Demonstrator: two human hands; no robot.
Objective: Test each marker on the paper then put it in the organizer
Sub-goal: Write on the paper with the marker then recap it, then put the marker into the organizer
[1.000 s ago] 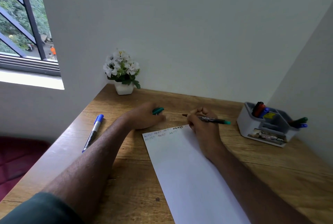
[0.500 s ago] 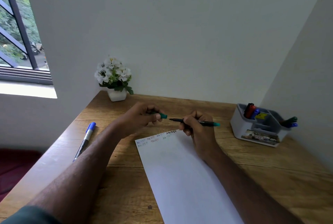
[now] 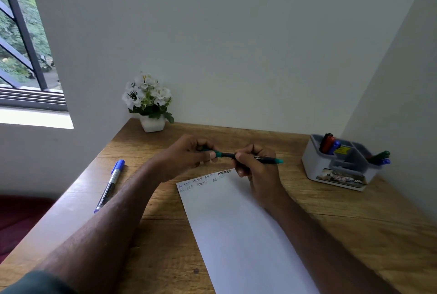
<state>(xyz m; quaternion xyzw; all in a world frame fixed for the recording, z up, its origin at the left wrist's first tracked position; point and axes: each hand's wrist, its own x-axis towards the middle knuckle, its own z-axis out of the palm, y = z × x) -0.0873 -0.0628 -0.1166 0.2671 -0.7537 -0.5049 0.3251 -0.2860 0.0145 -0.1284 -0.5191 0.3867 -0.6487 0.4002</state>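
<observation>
My right hand (image 3: 256,168) grips a black marker with a green end (image 3: 267,159), held level above the top of the white paper (image 3: 241,230). My left hand (image 3: 186,155) pinches the green cap (image 3: 217,153), which now meets the marker's tip end. Coloured test words run along the paper's top edge. A grey organizer (image 3: 340,166) stands at the right with red, blue and green markers in it. A blue marker (image 3: 110,185) lies on the desk at the left.
A white pot of white flowers (image 3: 150,104) sits in the desk's back left corner. White walls close the desk behind and on the right. The wooden desk (image 3: 354,230) has a left edge beside a window.
My hands came together: the left hand brought the green cap to the marker's tip, and the marker swung level above the paper. The camera tilted up slightly.
</observation>
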